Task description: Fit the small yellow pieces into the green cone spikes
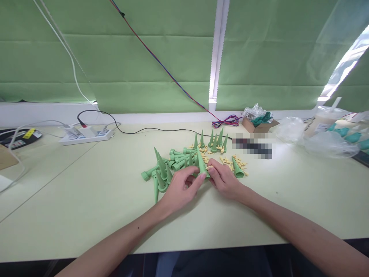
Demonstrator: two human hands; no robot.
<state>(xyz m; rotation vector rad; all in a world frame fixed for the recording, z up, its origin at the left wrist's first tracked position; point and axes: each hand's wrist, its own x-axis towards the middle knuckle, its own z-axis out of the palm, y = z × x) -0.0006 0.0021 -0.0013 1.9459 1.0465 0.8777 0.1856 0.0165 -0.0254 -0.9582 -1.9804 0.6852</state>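
Observation:
My left hand (pixel 184 184) grips a green plastic cone (pixel 201 161) near its wide base, its tip pointing up. Against the cone's lower right side, my right hand (pixel 223 179) pinches a small yellow plastic piece (pixel 209 167). Whether that piece sits in the cone or only touches it, I cannot tell. Left of and behind my hands lies a heap of green cones (pixel 162 169), some upright and some on their sides. Loose yellow pieces (pixel 242 163) are scattered right of my right hand, around a single tilted green cone (pixel 237 168).
Several upright cones (pixel 213 143) stand behind my hands. A blurred dark object (pixel 253 147) lies to their right. Farther back are a small cardboard box (pixel 258 125), a plastic cup (pixel 321 121) and plastic bags (pixel 328 144). A power strip (pixel 86 135) with cables stands at the back left.

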